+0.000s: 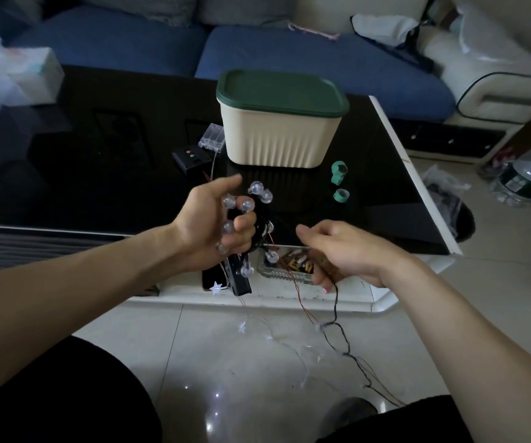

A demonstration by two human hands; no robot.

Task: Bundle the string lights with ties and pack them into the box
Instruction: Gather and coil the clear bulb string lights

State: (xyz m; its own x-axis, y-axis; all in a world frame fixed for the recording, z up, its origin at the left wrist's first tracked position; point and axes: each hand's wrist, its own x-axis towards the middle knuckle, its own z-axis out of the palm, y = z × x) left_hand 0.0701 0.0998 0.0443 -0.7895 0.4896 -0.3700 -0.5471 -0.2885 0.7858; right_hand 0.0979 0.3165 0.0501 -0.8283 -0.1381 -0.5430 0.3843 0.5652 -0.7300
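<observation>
My left hand (213, 225) grips a coiled bundle of string lights (259, 195) with clear round bulbs and dark wire, held above the table's front edge. My right hand (341, 254) pinches the black wire (336, 302) that trails from the bundle down to the floor. A second string with star bulbs (243, 327) lies loose on the tiles. The cream box with a green lid (281, 119) stands shut on the black table. Two green tie rolls (337, 171) lie to its right.
A clear battery case (211, 137) and a black controller (192, 156) sit left of the box. A glass tray (285, 270) rests on the lower white shelf. Blue sofa behind the table; a plastic bottle (528, 177) and a bin stand on the right.
</observation>
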